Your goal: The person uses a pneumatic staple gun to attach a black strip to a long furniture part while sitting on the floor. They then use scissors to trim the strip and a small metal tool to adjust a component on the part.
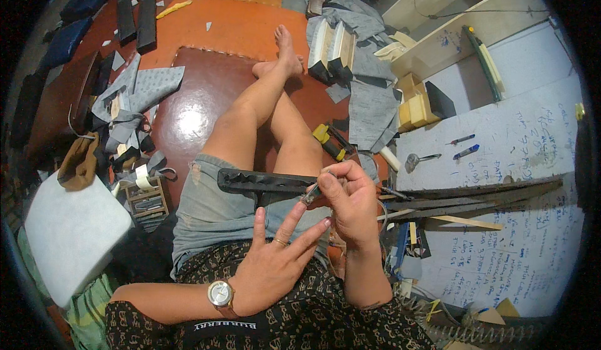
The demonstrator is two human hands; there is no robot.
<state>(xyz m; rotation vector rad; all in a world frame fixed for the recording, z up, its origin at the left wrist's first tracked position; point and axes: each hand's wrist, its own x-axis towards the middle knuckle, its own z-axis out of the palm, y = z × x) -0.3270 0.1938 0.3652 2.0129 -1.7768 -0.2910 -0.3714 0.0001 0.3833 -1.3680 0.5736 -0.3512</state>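
My right hand (352,201) pinches a small silver nail clipper (311,193) between thumb and fingers. Its jaws sit at the tip of one finger of my left hand (275,268). That hand is open, fingers spread, palm down in front of my shirt, and holds nothing. Across my denim shorts (203,209), just beyond the fingers, lies a long black case-like piece (263,181) with a hollowed surface. My right hand covers its right end, so what is there is hidden.
A yellow-and-black hand tool (328,142) lies right of my legs. Dark strips (482,198) cross the written-on white board (526,225). Grey cloth (369,109) and two white-and-black blocks (332,49) lie ahead. On the left are a white cushion-like slab (75,231) and a wooden rack (147,196).
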